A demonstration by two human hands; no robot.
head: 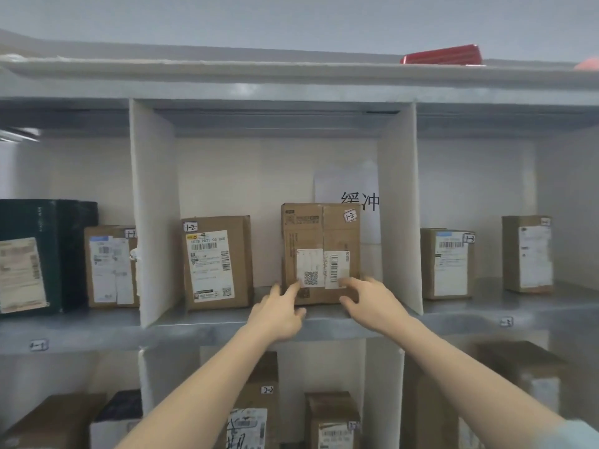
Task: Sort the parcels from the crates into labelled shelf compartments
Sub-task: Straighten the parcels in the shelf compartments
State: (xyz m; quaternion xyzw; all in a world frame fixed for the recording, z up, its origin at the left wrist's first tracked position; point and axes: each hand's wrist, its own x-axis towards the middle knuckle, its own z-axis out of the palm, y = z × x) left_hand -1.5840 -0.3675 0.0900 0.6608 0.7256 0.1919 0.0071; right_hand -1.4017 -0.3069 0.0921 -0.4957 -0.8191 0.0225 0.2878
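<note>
A brown cardboard parcel (321,234) tagged 1-2 stands upright in the middle shelf compartment (227,325), right of another 1-2 parcel (215,260). My left hand (278,311) reaches to its lower left corner, the index finger touching the front near the QR label. At the lower right, my right hand (364,299) has spread fingers touching the barcode label. Neither hand curls round the box.
White dividers (155,205) (400,205) wall the compartment. The left compartment, labelled 1-1, holds a dark box (48,254) and a carton (110,267). Two cartons (447,264) (526,254) stand in the right one. Lower shelf compartments hold more parcels (334,419). A red item (442,55) lies on top.
</note>
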